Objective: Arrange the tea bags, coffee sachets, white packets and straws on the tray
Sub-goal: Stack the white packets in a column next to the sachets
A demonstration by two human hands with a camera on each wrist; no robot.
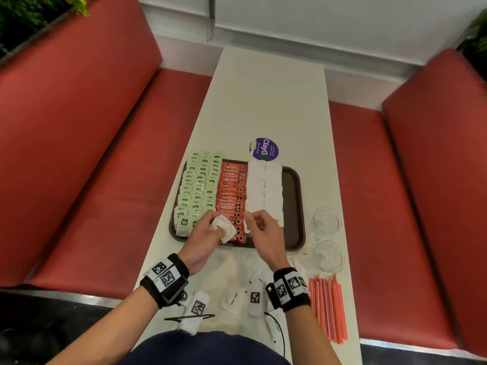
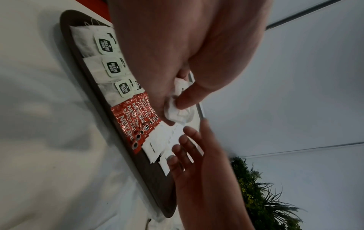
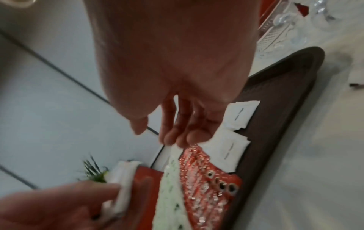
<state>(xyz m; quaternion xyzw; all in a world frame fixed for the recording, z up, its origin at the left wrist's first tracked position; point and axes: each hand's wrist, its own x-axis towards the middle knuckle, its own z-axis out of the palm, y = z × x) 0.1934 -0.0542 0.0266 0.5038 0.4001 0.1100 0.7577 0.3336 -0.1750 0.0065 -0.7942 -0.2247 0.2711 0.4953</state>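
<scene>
A brown tray [image 1: 292, 201] holds columns of green tea bags [image 1: 200, 185], red coffee sachets [image 1: 233, 191] and white packets [image 1: 263, 188]. My left hand [image 1: 210, 225] hovers over the tray's near edge and pinches a small stack of white packets [image 1: 222, 229] between thumb and fingers [image 2: 187, 98]. My right hand [image 1: 259, 222] hangs beside it with straight, spread fingers [image 2: 183, 137] just above the nearest white packets [image 3: 226, 149] and holds nothing. Orange straws [image 1: 328, 306] lie in a bundle on the table at the right. Several loose white packets [image 1: 233, 299] lie near the table's front edge.
Two clear glass cups [image 1: 326, 219] [image 1: 328, 255] stand right of the tray. A round purple sticker [image 1: 263, 150] sits behind the tray. Red bench seats [image 1: 105, 154] flank the narrow white table [image 1: 271, 101]. The tray's right strip is bare.
</scene>
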